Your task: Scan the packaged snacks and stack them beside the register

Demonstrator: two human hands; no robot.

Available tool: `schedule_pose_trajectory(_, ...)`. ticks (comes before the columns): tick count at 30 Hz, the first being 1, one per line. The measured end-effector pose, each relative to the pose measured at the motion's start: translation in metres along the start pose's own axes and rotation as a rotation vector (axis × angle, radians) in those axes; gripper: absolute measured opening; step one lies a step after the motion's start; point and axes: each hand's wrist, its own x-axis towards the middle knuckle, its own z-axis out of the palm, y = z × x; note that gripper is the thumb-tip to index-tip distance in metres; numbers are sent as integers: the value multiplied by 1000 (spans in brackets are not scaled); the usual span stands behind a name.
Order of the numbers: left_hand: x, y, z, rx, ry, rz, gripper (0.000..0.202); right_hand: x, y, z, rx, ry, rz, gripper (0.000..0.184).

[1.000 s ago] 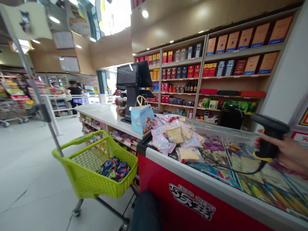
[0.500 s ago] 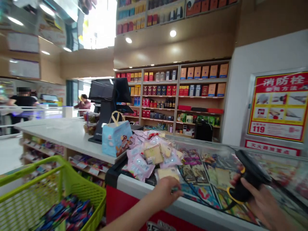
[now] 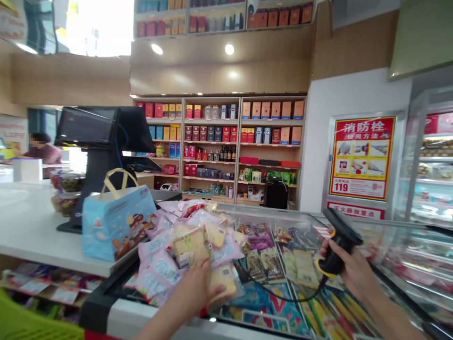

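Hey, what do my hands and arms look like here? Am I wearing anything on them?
Your left hand and right hand are bare, with no gloves, and no sleeves show. A small red item sits at the left wrist, too small to tell what it is. Nothing shows worn on the right.

Heaped pink packets (image 3: 155,276); black barcode scanner (image 3: 341,238)

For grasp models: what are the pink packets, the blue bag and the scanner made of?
The pink packets look like thin glossy plastic film: crinkled, with bright highlights. The blue bag looks like matte coated paper or card, with stiff flat sides, possibly laminated. The barcode scanner looks like moulded black plastic, smooth curved grip.
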Motion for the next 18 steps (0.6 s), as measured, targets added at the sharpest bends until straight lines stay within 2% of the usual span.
schedule_pose_trajectory(3,5,-7,-18,53,-104,-8,59,13,10,31,1,-71,-20,54)
schedule_pose_trajectory(6,10,-7,-26,109,-197,-21,61,28,25,64,-32,-159,-57,55)
schedule_pose_trajectory(10,10,0,-29,124,-223,-63,66,40,50,94,-60,-251,-52,49)
schedule_pose_trajectory(14,3,6,-35,30,-191,-52,62,39,71,95,83,-288,100,51)
schedule_pose_trajectory(18,10,18,-43,-139,-235,-54,37,33,87,86,217,-356,327,45)
